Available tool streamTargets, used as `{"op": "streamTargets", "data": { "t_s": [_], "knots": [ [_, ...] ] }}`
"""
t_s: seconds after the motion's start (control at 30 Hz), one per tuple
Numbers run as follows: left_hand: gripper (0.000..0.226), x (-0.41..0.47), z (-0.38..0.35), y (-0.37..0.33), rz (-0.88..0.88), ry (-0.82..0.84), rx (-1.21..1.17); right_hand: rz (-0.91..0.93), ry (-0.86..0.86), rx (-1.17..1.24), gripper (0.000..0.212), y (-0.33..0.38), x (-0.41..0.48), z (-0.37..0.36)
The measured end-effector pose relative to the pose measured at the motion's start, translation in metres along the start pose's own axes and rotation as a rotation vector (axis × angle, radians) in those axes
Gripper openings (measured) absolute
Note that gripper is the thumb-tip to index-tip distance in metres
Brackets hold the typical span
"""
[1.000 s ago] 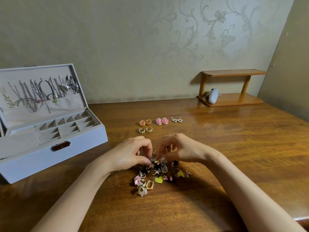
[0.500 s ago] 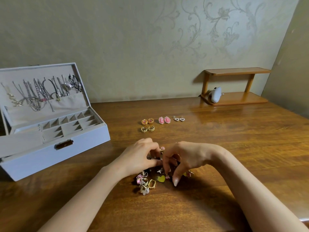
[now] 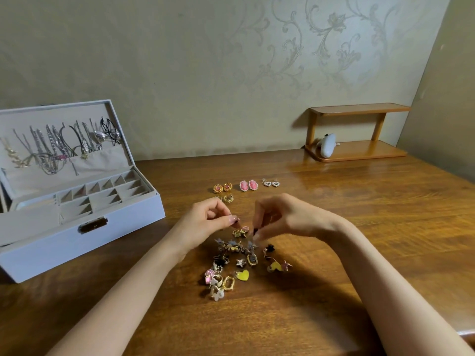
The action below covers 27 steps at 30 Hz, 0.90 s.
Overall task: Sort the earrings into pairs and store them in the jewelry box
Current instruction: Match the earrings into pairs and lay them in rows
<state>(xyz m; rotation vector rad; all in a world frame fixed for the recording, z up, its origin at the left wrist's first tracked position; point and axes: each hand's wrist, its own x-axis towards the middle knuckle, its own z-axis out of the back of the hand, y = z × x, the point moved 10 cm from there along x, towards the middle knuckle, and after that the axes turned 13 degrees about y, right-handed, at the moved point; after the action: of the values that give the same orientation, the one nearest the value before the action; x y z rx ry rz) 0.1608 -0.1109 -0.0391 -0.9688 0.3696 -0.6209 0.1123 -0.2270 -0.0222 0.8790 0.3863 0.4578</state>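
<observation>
On a wooden table (image 3: 359,227) the left hand (image 3: 203,222) and the right hand (image 3: 280,217) hover just above a loose pile of mixed earrings (image 3: 241,260), fingers curled in pinches; whether either holds anything is unclear. Behind the hands lie sorted pairs: round gold-and-pink earrings (image 3: 222,187), oval pink earrings (image 3: 248,186) and small white heart earrings (image 3: 271,183). To the left stands an open jewelry box (image 3: 84,235), necklaces (image 3: 56,145) hanging in its lid. A small wooden shelf (image 3: 359,150) stands against the wall.
</observation>
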Motion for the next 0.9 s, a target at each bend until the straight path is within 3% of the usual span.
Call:
{"op": "streamTargets", "data": {
  "t_s": [0.17,0.3,0.47,0.6,0.73,0.9],
  "knots": [
    [0.009,0.017,-0.003,0.003,0.027,-0.010,-0.135,-0.037,-0.296,0.247,0.014,-0.034,0.003,0.028],
    [0.011,0.039,-0.005,0.000,0.018,0.018,-0.115,-0.122,-0.361,0.335,0.018,-0.062,0.011,0.031],
    [0.018,0.063,-0.008,-0.007,0.030,0.045,-0.047,-0.183,-0.485,0.318,0.005,-0.072,0.014,0.051],
    [0.014,0.075,-0.006,-0.002,0.054,0.025,-0.030,-0.208,-0.494,0.240,0.007,-0.069,0.017,0.060],
    [0.012,0.079,-0.005,0.003,0.065,0.007,-0.005,-0.210,-0.444,0.226,0.023,-0.071,0.021,0.061],
    [0.015,0.078,-0.005,0.002,0.052,0.017,0.007,-0.200,-0.444,0.304,0.009,-0.076,0.021,0.060]
  ]
}}
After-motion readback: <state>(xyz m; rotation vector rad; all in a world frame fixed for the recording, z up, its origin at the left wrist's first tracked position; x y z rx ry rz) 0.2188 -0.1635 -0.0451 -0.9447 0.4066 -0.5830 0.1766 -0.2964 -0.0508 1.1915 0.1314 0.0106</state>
